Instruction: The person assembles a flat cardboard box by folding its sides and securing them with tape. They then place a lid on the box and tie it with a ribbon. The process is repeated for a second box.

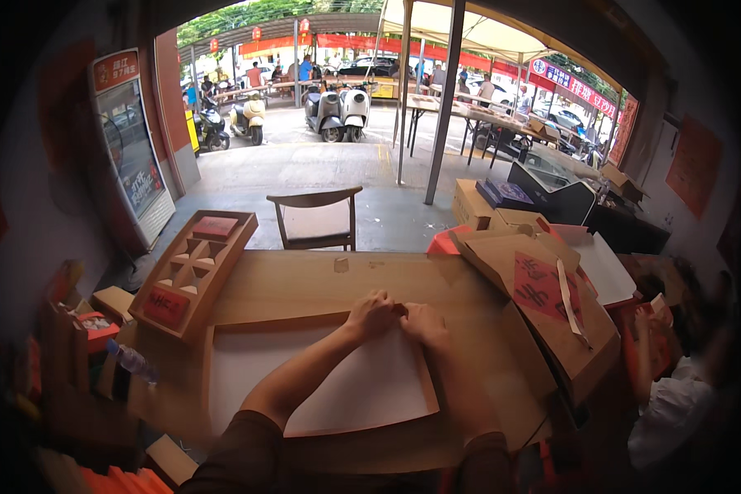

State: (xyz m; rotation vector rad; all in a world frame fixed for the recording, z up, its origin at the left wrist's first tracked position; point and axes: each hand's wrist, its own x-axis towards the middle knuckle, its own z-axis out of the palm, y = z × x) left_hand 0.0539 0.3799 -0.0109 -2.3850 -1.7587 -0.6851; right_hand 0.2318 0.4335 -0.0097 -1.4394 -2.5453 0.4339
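Note:
A shallow cardboard box tray (432, 387) with a white inside lies on the wooden table in front of me, its walls standing up. Both my hands are at its far right corner. My left hand (372, 314) is closed on the far wall, close to the corner. Just beside it, my right hand (426, 323) is closed round the corner and the top of the right wall. The fingertips are partly hidden, and the corner itself shows only as a small dark brown bit between the hands.
To the left lies a long cardboard box (247, 229) with dividers and red cards. Flattened cardboard (486, 255) with a red label is piled on the right. Beyond the table stands a wooden chair (316, 221). A plastic bottle (132, 360) is at left; another person (675, 403) is at right.

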